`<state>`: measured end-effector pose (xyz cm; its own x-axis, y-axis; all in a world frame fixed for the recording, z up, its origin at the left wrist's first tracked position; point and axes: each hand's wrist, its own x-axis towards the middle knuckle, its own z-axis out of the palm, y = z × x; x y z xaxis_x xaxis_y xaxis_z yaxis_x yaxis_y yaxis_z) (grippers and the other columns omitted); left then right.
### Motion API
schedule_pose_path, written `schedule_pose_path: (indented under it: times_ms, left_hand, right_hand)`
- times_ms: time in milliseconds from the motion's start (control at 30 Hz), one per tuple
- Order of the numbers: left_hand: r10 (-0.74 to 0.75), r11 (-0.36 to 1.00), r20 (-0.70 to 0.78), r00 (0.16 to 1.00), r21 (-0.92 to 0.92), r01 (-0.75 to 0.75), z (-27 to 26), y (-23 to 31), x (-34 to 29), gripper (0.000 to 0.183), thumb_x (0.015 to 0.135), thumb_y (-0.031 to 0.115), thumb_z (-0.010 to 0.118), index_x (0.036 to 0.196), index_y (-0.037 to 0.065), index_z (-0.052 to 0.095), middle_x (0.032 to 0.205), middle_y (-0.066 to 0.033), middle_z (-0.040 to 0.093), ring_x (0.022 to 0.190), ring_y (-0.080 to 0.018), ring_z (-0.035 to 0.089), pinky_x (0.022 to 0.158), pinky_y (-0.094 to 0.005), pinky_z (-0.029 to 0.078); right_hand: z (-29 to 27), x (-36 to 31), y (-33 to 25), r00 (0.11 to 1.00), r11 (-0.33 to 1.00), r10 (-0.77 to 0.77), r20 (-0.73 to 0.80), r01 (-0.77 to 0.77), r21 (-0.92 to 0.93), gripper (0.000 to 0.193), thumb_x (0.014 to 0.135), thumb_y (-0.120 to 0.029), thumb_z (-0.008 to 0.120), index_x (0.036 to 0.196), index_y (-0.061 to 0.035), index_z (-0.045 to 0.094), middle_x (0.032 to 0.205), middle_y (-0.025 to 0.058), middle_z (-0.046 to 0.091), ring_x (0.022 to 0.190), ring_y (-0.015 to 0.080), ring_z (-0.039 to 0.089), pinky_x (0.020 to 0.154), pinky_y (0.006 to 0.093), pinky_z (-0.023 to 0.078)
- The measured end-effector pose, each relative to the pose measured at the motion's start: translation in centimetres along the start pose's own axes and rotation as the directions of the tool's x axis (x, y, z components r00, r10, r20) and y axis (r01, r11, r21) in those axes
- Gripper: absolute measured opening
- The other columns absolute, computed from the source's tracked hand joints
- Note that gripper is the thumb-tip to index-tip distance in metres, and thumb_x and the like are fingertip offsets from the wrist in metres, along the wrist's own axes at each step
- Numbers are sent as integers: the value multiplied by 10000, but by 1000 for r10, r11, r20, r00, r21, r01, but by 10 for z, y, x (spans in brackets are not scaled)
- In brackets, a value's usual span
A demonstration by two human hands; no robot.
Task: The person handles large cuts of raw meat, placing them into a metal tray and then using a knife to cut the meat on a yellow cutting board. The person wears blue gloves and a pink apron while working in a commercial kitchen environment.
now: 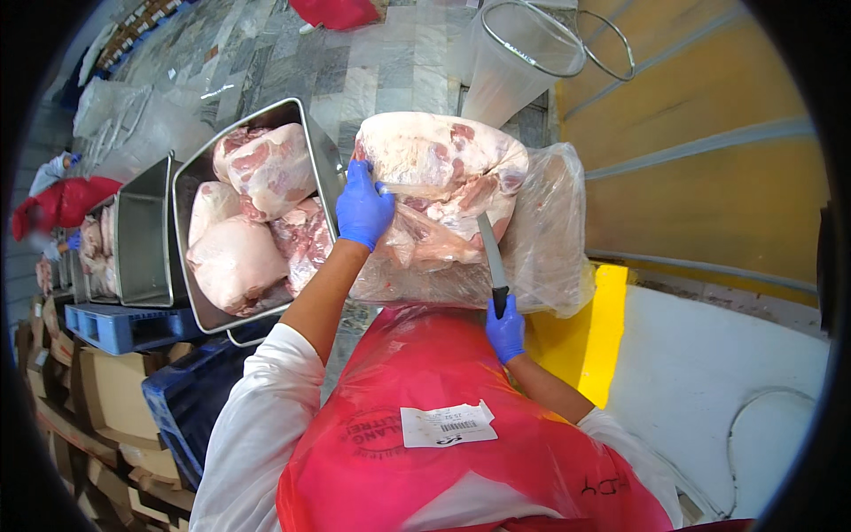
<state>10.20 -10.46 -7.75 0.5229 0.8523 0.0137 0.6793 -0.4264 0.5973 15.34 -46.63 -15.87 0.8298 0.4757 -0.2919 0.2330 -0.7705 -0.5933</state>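
Knife (492, 253) tip at fatty raw meat (434, 155) on crinkled clear plastic (558, 235).
Blue-gloved right hand (506, 332) wraps round the black handle (500, 301); left hand (364, 209), half-closed, holds the meat's left edge beside a steel bin (181, 208). White printed label (448, 426) and dark lettering (612, 486) on glossy red apron (381, 479).

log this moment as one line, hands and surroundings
left hand: on left end of meat piece | right hand: gripping knife, tip over meat piece | at left: metal tub holding meat chunks

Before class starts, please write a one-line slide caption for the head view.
Left hand on a large cut of meat, right hand holding a knife.
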Motion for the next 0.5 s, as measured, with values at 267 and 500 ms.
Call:
schedule_pose_path:
  times_ms: [267,500]
  left_hand:
    - [69,997,-32,997,49,-67,5,1,0,465,893,205,601,1308,52,457,1212,-264,649,1002,-482,660,870,-542,517]
    - [48,999,29,998,4,-48,-2,-5,-3,532,862,218,647,1329,67,443,1176,-274,653,1014,-468,663,881,-512,523]
  right_hand:
    - [86,-12,-12,982,886,54,-181,36,462,314,961,-298,660,1036,-9,562,771,288,653,752,501,655,617,546,495]
    - [-63,-46,-20,998,982,-54,-38,60,180,426,922,-385,709,1136,-29,615,853,265,697,789,468,683,660,517,537]
